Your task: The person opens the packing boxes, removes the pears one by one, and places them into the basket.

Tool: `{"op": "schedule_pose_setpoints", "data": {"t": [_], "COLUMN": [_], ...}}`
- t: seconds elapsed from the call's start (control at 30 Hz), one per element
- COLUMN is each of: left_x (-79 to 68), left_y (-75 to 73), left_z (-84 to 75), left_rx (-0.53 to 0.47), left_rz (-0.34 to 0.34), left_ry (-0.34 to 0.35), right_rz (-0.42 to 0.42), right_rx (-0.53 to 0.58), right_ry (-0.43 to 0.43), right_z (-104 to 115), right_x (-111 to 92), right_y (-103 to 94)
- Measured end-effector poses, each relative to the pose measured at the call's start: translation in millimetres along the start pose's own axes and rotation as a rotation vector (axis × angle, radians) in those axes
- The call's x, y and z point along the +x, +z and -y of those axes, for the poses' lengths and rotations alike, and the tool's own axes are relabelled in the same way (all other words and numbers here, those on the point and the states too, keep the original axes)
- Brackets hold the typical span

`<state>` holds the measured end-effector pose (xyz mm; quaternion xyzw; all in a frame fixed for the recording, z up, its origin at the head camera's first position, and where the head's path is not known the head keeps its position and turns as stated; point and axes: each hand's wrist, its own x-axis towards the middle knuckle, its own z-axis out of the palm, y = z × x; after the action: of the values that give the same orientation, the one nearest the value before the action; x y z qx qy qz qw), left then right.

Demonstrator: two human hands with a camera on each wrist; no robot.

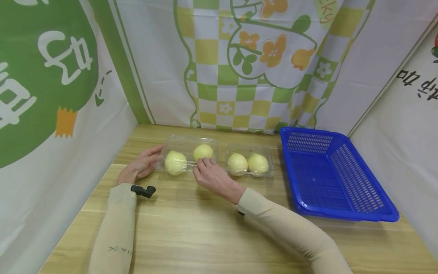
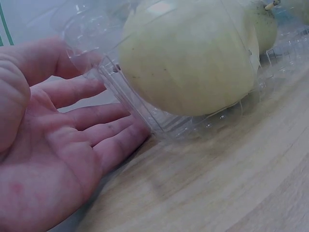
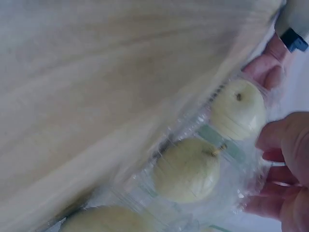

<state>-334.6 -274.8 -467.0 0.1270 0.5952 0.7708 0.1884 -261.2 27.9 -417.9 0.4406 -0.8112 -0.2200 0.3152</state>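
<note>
Two clear plastic boxes stand side by side on the wooden table, each with two pale yellow-green pears in it. My left hand [image 1: 145, 163] touches the end of the left box [image 1: 178, 142], its fingers nearly straight against the plastic wall [image 2: 128, 104]. A pear [image 1: 175, 163] lies at that end. The other pear [image 1: 203, 151] is partly behind my right hand [image 1: 215, 177], whose bent fingers and thumb grip the box's front edge. In the right wrist view, the fingertips [image 3: 253, 205] meet the clear plastic. Whether the lid is fully latched I cannot tell.
To the right is the second clear box [image 1: 232, 150] with its pears [image 1: 258, 163]. A blue perforated basket [image 1: 295, 190] stands at the table's right side. Printed cloth [image 1: 219, 72] hangs behind the wooden table [image 1: 178, 228], with further cloth walls at both sides.
</note>
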Motion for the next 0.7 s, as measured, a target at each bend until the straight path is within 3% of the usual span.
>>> {"op": "schedule_pose_setpoints", "data": {"t": [0.3, 0.7], "left_x": [0.4, 0.0], "left_y": [0.9, -0.7], "left_z": [-1.0, -1.8], "left_rx": [0.028, 0.017], "left_rz": [0.002, 0.034], "left_ry": [-0.002, -0.020], "right_rz": [-0.037, -0.066], "right_rx": [-0.002, 0.006], "right_ry": [0.058, 0.055], "right_z": [7.1, 3.0], "right_x": [3.7, 6.8], "right_y": [0.6, 2.6]}}
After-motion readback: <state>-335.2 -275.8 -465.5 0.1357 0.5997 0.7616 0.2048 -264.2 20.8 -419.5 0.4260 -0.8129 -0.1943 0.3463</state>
